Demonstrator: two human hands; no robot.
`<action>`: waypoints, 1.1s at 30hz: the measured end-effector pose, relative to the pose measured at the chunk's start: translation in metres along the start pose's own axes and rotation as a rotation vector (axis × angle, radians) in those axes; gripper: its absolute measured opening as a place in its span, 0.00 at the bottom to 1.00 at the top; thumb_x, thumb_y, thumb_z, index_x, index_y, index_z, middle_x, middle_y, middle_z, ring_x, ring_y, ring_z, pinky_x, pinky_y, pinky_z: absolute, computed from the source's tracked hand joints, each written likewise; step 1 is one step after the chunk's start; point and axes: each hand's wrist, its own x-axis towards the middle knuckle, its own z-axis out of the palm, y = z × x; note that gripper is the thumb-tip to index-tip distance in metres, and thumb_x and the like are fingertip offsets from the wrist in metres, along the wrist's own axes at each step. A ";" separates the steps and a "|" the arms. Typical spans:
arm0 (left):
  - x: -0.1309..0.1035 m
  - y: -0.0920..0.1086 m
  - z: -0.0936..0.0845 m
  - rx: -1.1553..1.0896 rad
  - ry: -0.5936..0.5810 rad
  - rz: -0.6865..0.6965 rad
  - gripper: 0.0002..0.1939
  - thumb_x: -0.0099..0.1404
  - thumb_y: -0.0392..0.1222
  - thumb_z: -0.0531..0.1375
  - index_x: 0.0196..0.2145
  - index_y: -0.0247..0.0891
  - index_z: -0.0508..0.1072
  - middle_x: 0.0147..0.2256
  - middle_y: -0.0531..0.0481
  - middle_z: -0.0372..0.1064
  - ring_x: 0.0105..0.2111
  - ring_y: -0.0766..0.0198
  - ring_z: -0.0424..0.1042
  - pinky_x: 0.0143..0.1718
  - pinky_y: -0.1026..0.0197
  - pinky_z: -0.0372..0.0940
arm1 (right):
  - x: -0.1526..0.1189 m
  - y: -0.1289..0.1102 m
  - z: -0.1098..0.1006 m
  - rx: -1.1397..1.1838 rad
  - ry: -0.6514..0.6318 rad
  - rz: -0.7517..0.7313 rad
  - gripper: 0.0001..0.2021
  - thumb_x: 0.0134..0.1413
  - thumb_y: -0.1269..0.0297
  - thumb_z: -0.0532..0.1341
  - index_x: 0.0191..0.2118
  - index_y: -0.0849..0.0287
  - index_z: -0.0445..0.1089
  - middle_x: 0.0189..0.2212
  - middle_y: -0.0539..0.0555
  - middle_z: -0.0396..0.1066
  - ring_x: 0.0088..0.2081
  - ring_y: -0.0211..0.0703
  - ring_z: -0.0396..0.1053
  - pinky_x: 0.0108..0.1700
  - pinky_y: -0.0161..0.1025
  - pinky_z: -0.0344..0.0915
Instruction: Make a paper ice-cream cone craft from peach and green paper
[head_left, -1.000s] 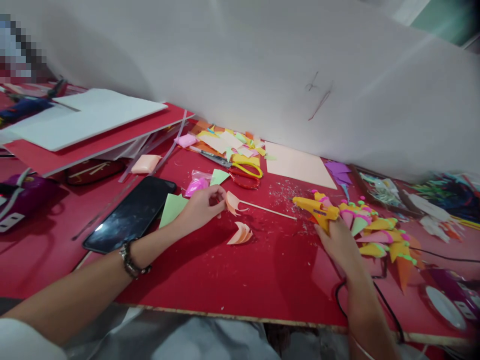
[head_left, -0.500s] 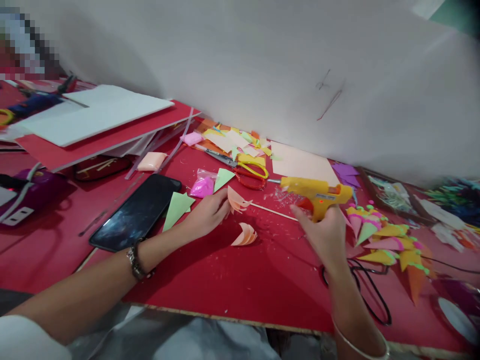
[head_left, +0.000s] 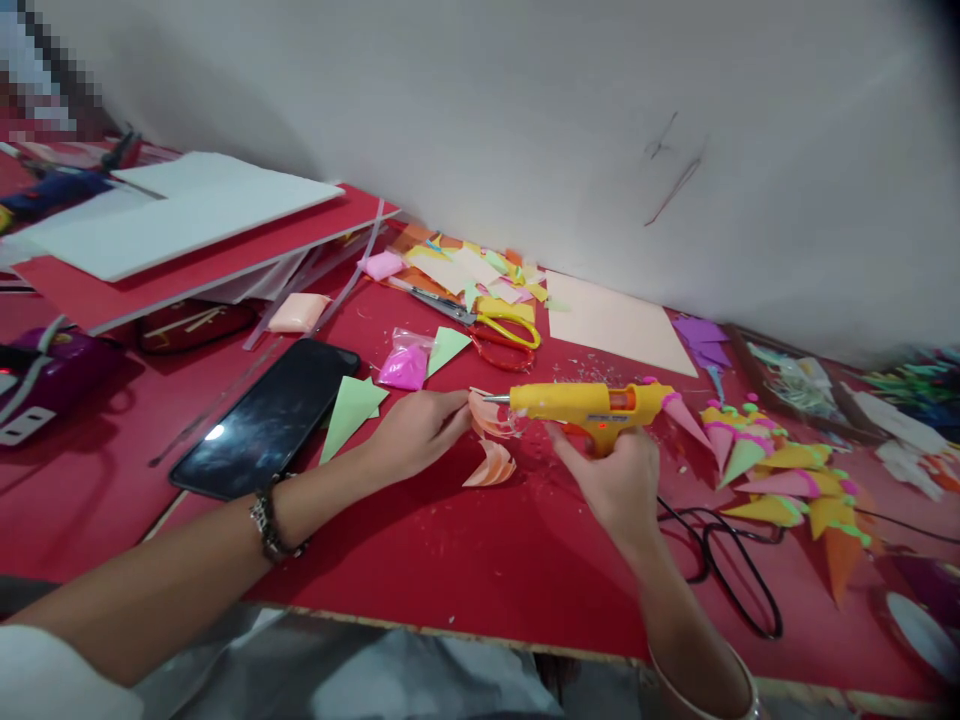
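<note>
Between its fingertips my left hand [head_left: 416, 432] pinches a curled peach paper piece [head_left: 489, 412]. My right hand [head_left: 616, 485] is wrapped round the handle of a yellow glue gun [head_left: 574, 403], whose metal nozzle points left and reaches the held paper. A second peach paper piece [head_left: 491, 464] lies on the red table [head_left: 450, 560] just below. Left of my left hand are green paper pieces [head_left: 350, 413] and a black phone [head_left: 266, 420]. Behind it sits a bag of bright pink clay [head_left: 405, 365].
Scissors [head_left: 506, 330] and paper scraps [head_left: 469, 272] lie at the back, beside a cream sheet [head_left: 615, 320]. Small decorated paper cones [head_left: 795, 485] and a black cable [head_left: 731, 575] are at the right. White boards [head_left: 195, 215] are stacked at the back left.
The glue gun in my right hand has moved left, bringing its nozzle to the paper piece. The thin stick seen between my hands earlier no longer shows. The view has shifted slightly.
</note>
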 end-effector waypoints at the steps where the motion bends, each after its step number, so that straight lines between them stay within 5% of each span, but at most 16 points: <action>1: 0.000 0.000 0.000 0.000 0.001 0.005 0.14 0.63 0.39 0.43 0.22 0.35 0.59 0.18 0.55 0.57 0.18 0.71 0.56 0.21 0.67 0.46 | 0.000 -0.001 0.000 -0.012 0.000 -0.008 0.18 0.38 0.51 0.60 0.15 0.58 0.56 0.12 0.45 0.54 0.15 0.34 0.53 0.20 0.34 0.50; 24: -0.001 0.002 0.001 0.014 -0.035 -0.001 0.14 0.63 0.38 0.44 0.27 0.35 0.66 0.22 0.52 0.65 0.21 0.69 0.61 0.23 0.68 0.50 | -0.001 0.001 0.005 -0.047 -0.063 -0.007 0.11 0.42 0.60 0.57 0.17 0.58 0.59 0.11 0.46 0.54 0.15 0.36 0.53 0.20 0.35 0.48; 33: 0.000 0.003 0.001 0.031 -0.001 -0.009 0.14 0.63 0.40 0.44 0.24 0.35 0.63 0.19 0.54 0.59 0.19 0.70 0.58 0.21 0.67 0.47 | -0.001 0.005 0.005 -0.062 -0.065 -0.009 0.09 0.41 0.60 0.56 0.17 0.57 0.59 0.11 0.46 0.55 0.15 0.36 0.53 0.20 0.35 0.48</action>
